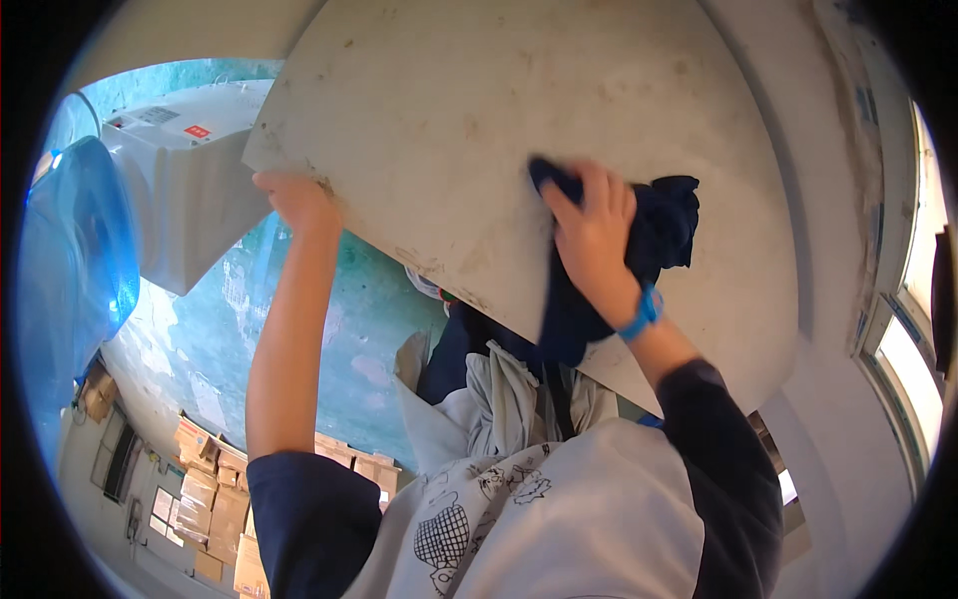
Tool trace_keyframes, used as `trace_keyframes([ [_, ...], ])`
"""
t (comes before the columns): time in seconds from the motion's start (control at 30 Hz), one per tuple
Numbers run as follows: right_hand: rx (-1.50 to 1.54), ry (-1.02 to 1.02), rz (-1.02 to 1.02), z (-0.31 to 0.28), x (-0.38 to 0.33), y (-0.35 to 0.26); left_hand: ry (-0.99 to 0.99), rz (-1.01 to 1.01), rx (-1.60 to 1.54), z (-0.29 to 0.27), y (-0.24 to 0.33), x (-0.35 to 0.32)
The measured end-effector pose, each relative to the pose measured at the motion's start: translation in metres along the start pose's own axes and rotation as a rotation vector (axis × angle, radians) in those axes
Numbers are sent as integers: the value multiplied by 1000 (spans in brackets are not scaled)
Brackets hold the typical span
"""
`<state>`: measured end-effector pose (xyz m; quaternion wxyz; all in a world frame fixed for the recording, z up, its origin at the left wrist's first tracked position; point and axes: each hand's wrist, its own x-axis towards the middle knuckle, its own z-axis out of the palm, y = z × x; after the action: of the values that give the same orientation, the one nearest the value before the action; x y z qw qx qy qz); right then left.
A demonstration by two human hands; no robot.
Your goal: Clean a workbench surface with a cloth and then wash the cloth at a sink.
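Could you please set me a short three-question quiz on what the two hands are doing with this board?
1. True or false: the left hand grips the edge of the pale board.
2. What does the right hand press against the board? A) a sponge B) a dark blue cloth C) a brush
3. Fill in: on the right wrist sits a ____ band.

Key:
1. True; the fingers curl round the board's lower left edge.
2. B; the cloth is bunched under the palm and hangs down below it.
3. Blue.
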<state>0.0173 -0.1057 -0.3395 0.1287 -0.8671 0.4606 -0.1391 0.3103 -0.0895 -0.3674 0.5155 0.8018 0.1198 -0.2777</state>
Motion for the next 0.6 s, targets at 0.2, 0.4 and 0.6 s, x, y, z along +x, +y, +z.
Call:
trace_keyframes([
  [0.2, -8, 19, 45, 8, -24, -6, 36, -36, -29, 2, -4, 5],
  [0.4, 22, 34, -92, 14, 35, -20, -12, -41, -21, -2, -7, 10],
  [0.6, 30, 24, -67, 13, -5, -15, 65, -49, -53, 2, -4, 6],
])
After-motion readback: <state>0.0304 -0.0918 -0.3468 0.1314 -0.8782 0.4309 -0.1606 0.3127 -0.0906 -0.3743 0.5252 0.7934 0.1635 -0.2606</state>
